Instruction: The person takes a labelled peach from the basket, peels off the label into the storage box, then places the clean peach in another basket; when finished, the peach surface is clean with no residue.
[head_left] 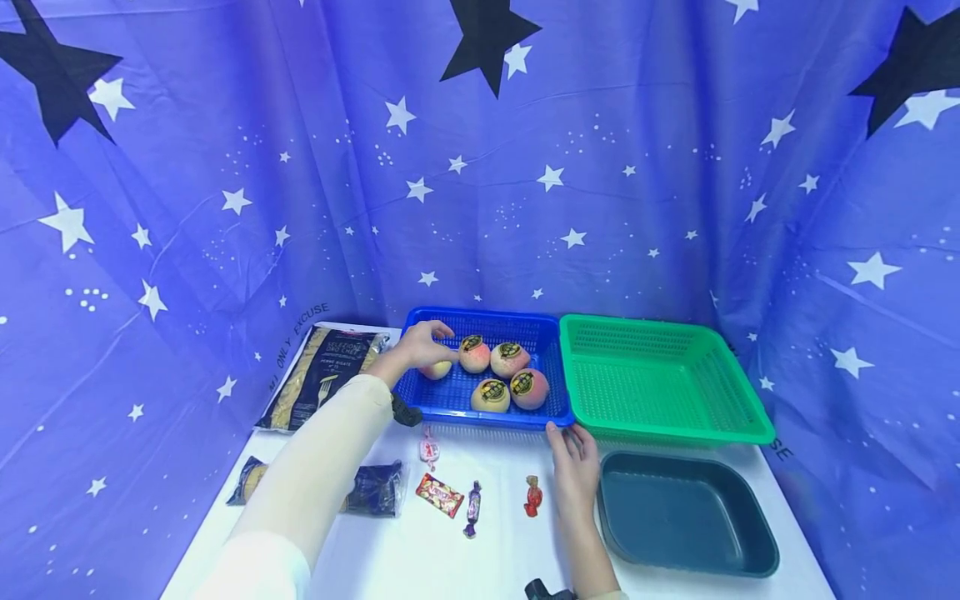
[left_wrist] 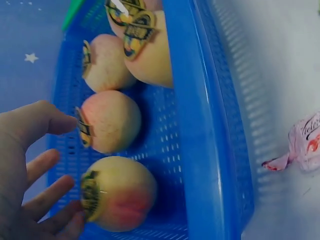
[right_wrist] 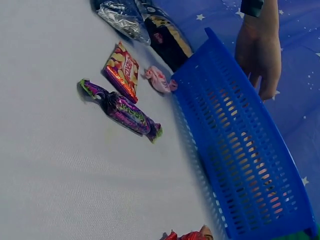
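Several peaches with black-and-gold labels lie in the blue basket (head_left: 480, 417). My left hand (head_left: 426, 343) reaches over the basket's left end with its fingers spread, above the leftmost peach (head_left: 436, 371). In the left wrist view, fingertips come up to the label of the nearest peach (left_wrist: 120, 195); whether they touch it is unclear. Beside that one sits another peach (left_wrist: 110, 121), near the thumb. At the basket's front right corner is my right hand (head_left: 576, 467), fingertips at the rim and fingers loosely bent; the right wrist view does not show it.
A green basket (head_left: 750, 417) adjoins the blue one, with a dark bin (head_left: 682, 517) in front. Pasta bags (head_left: 322, 375) (head_left: 375, 490) lie left. Candies are on the table: pink (head_left: 429, 450), a red-yellow packet (head_left: 440, 495), purple (head_left: 472, 508), red (head_left: 533, 497).
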